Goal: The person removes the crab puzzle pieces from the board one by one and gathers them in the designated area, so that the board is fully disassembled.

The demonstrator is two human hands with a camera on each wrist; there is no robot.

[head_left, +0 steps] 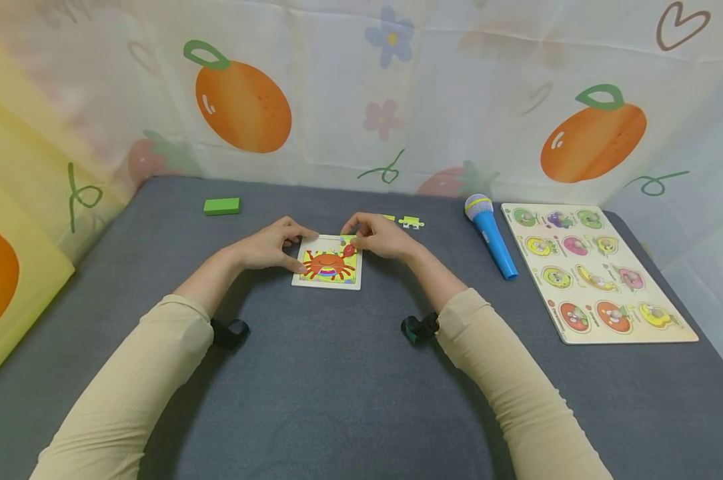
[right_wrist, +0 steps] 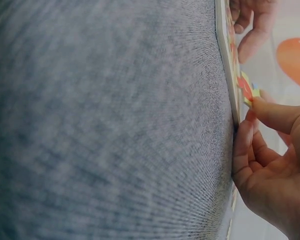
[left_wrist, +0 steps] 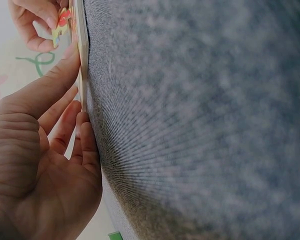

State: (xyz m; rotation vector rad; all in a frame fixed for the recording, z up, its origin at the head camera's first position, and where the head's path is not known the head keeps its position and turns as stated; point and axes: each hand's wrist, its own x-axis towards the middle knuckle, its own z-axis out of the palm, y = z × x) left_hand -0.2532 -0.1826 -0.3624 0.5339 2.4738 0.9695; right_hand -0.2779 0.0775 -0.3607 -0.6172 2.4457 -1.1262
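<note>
A small square jigsaw puzzle tray with a red crab picture lies on the table in the head view. My left hand holds its left side, with the thumb across the lower left and the fingers at the upper edge. At the upper right corner, my right hand pinches a yellow puzzle piece bearing a red claw. In the right wrist view this piece stands tilted up from the tray's surface, between thumb and fingertips. Behind the right hand lies another yellow puzzle piece, and part of one more shows beside it.
A green block lies at the back left of the grey table. To the right are a blue toy microphone and a wooden fruit peg board. A printed fabric hangs behind the table.
</note>
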